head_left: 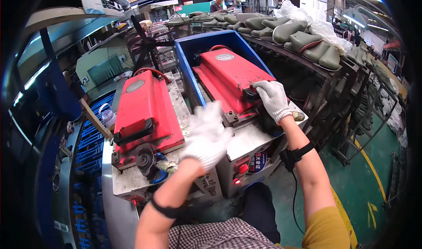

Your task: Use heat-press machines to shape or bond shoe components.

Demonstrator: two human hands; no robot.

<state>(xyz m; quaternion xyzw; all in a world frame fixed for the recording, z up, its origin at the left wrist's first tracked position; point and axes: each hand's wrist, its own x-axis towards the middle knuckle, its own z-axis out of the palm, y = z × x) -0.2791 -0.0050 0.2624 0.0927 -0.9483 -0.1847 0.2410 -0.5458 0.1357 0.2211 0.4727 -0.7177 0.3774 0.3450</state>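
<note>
Two machines with red covers stand side by side in front of me. My right hand, in a white knit glove, is closed over the black handle at the front of the right red cover. That cover is down on its base. My left hand, also gloved, is smeared by motion between the two machines; its fingers are unclear. Left of it, the left red cover is down too, with its own black handle at the near end. A round dark knob sits below that handle.
A blue metal guard surrounds the right machine's back and sides. Olive-green clogs crowd a rack at the right. Left is a lilac bottle beside blue racking. A black cable hangs from my right forearm band. Another person is far back.
</note>
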